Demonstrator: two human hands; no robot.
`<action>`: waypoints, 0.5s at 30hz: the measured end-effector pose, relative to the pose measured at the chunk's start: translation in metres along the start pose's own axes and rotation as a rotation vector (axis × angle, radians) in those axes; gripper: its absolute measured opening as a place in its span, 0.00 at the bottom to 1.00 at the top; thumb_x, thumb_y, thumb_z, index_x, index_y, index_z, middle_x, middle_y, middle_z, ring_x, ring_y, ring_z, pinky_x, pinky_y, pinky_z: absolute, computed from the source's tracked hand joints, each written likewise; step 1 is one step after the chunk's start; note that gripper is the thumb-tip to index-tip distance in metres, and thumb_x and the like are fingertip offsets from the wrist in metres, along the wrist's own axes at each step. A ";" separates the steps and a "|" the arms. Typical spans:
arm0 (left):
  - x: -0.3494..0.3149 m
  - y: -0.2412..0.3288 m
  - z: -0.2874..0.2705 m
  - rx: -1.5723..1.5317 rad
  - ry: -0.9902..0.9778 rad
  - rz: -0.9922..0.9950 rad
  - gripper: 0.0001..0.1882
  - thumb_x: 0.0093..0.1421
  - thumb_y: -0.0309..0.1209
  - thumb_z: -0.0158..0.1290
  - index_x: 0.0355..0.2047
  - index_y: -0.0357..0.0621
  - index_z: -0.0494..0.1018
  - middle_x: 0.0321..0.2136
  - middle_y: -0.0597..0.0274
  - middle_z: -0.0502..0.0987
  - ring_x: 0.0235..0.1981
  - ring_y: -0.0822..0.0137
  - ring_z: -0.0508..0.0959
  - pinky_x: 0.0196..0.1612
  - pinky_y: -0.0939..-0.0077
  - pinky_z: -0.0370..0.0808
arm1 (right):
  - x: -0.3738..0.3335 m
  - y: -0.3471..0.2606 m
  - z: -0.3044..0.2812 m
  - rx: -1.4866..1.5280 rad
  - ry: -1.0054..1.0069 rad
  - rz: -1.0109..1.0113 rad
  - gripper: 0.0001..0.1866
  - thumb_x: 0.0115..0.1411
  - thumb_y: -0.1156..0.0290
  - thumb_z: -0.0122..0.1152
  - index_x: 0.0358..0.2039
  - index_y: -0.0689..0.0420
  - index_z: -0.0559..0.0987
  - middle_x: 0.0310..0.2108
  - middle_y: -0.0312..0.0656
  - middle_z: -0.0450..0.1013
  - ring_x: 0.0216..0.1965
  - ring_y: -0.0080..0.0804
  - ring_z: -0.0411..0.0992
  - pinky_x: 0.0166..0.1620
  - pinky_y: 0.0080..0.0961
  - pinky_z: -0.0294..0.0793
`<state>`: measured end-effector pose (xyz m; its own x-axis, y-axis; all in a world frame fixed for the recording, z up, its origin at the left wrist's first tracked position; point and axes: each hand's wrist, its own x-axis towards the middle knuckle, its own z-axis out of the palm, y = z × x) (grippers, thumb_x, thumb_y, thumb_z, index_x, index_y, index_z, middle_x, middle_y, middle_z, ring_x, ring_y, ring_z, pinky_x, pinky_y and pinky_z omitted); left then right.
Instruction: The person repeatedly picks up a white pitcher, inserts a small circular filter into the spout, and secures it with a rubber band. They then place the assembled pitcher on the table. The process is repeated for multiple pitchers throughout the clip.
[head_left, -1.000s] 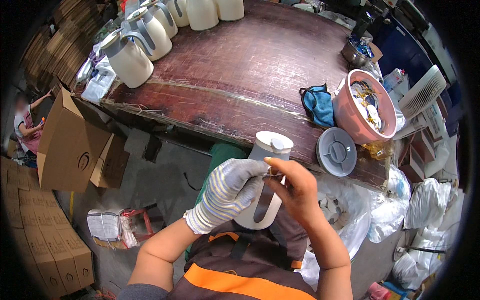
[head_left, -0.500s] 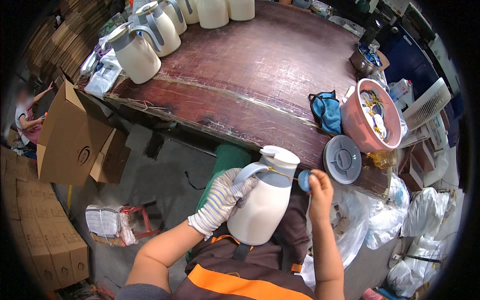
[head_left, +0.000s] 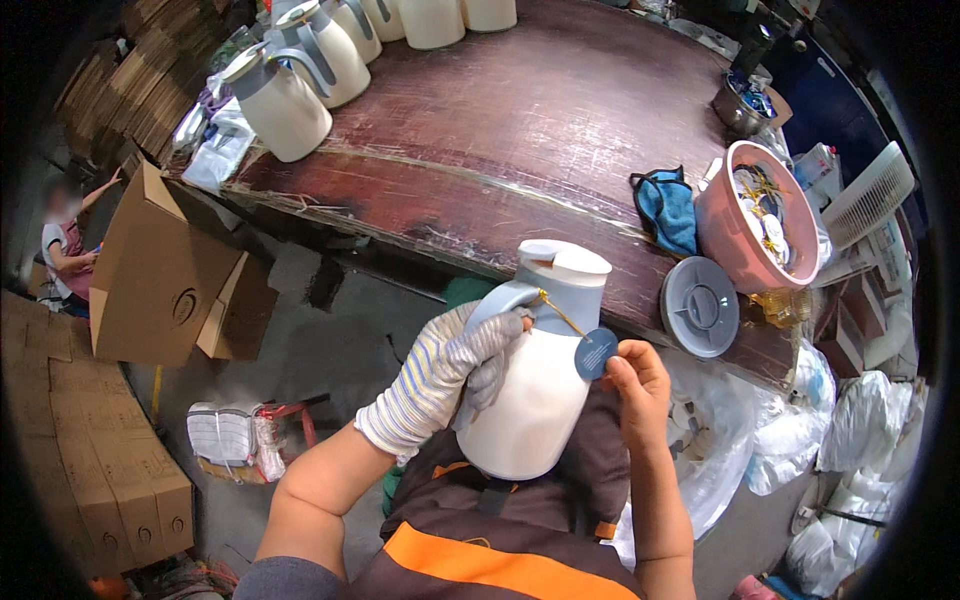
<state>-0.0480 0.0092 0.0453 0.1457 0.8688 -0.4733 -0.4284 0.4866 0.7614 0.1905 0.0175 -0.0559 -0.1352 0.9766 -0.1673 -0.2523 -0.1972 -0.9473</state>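
A cream thermos jug [head_left: 520, 410] with a grey neck stands slightly tilted above my lap. My left hand [head_left: 450, 375], in a striped knit glove, is wrapped round its grey handle. A round blue hang tag [head_left: 596, 354] is tied to the top of the handle by a gold cord [head_left: 562, 314], which is drawn across the jug's neck. Bare, my right hand [head_left: 638, 385] pinches the tag's right edge between thumb and fingers, beside the jug. The tag's printed face is turned up.
Several similar jugs [head_left: 280, 112] stand at the far left of the dark red table [head_left: 470, 150]. To the right are a pink tub [head_left: 728, 205] of tags, a blue cloth mask [head_left: 668, 212] and a grey round lid [head_left: 700, 308]. Cartons [head_left: 160, 290] and a person [head_left: 70, 245] are at left.
The jug has come up a little, with my left hand on its handle. My right hand has turned the tag so its face shows, with the cord stretched downward.
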 end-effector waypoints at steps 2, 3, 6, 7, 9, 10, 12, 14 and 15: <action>-0.002 0.014 -0.005 -0.006 -0.067 0.062 0.17 0.63 0.44 0.56 0.38 0.41 0.74 0.10 0.74 0.62 0.08 0.79 0.61 0.13 0.84 0.58 | 0.003 -0.008 0.006 -0.001 -0.025 -0.094 0.07 0.63 0.73 0.59 0.39 0.61 0.74 0.29 0.38 0.76 0.29 0.19 0.70 0.35 0.16 0.68; -0.004 0.019 -0.007 -0.026 -0.065 0.090 0.18 0.64 0.46 0.54 0.39 0.42 0.73 0.09 0.75 0.60 0.08 0.80 0.60 0.13 0.83 0.57 | 0.002 -0.009 0.007 0.002 -0.024 -0.092 0.06 0.63 0.73 0.59 0.39 0.61 0.74 0.30 0.38 0.76 0.29 0.19 0.69 0.35 0.16 0.68; 0.001 0.034 -0.019 -0.106 -0.121 0.180 0.18 0.66 0.47 0.51 0.43 0.46 0.72 0.09 0.77 0.53 0.08 0.80 0.54 0.13 0.82 0.53 | 0.002 0.000 -0.006 -0.034 -0.025 -0.060 0.12 0.63 0.69 0.60 0.45 0.60 0.73 0.36 0.39 0.75 0.32 0.20 0.70 0.36 0.18 0.69; 0.005 0.035 -0.025 -0.139 -0.139 0.205 0.17 0.67 0.47 0.50 0.43 0.46 0.73 0.08 0.77 0.53 0.08 0.79 0.52 0.13 0.82 0.52 | 0.002 0.007 -0.009 -0.053 -0.026 -0.044 0.15 0.63 0.67 0.60 0.48 0.60 0.73 0.39 0.40 0.75 0.34 0.20 0.71 0.37 0.19 0.70; 0.008 0.032 -0.030 -0.176 -0.218 0.274 0.20 0.69 0.46 0.46 0.48 0.44 0.73 0.07 0.78 0.50 0.06 0.78 0.50 0.12 0.81 0.53 | -0.001 0.019 -0.006 0.052 -0.056 0.045 0.24 0.63 0.61 0.60 0.56 0.57 0.68 0.44 0.40 0.74 0.38 0.21 0.71 0.38 0.21 0.70; 0.009 0.030 -0.032 -0.197 -0.260 0.307 0.21 0.70 0.46 0.44 0.51 0.43 0.73 0.06 0.78 0.49 0.06 0.78 0.49 0.12 0.80 0.53 | -0.004 0.023 -0.005 0.101 -0.070 0.089 0.29 0.62 0.58 0.61 0.60 0.56 0.66 0.47 0.40 0.73 0.40 0.22 0.71 0.38 0.21 0.71; 0.012 0.025 -0.035 -0.140 -0.254 0.308 0.21 0.68 0.48 0.45 0.52 0.47 0.71 0.06 0.78 0.50 0.06 0.77 0.51 0.13 0.79 0.54 | -0.009 0.026 -0.001 0.409 -0.347 0.397 0.40 0.60 0.46 0.57 0.66 0.53 0.58 0.55 0.39 0.68 0.46 0.22 0.69 0.41 0.18 0.67; 0.012 0.020 -0.030 -0.036 -0.223 0.338 0.21 0.67 0.49 0.48 0.49 0.47 0.72 0.08 0.76 0.53 0.07 0.77 0.54 0.13 0.80 0.54 | -0.016 0.029 0.009 0.397 -0.330 0.384 0.44 0.59 0.42 0.57 0.67 0.56 0.57 0.59 0.40 0.65 0.53 0.27 0.67 0.50 0.24 0.66; 0.017 0.021 -0.023 0.032 -0.047 0.348 0.21 0.66 0.48 0.50 0.49 0.45 0.72 0.09 0.75 0.56 0.08 0.78 0.56 0.13 0.81 0.56 | -0.018 0.027 0.015 0.364 -0.315 0.345 0.46 0.58 0.40 0.57 0.67 0.58 0.57 0.63 0.42 0.62 0.61 0.32 0.64 0.60 0.30 0.65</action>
<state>-0.0752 0.0319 0.0428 0.0374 0.9860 -0.1625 -0.4317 0.1626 0.8872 0.1717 -0.0064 -0.0746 -0.5317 0.7893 -0.3069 -0.4486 -0.5699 -0.6885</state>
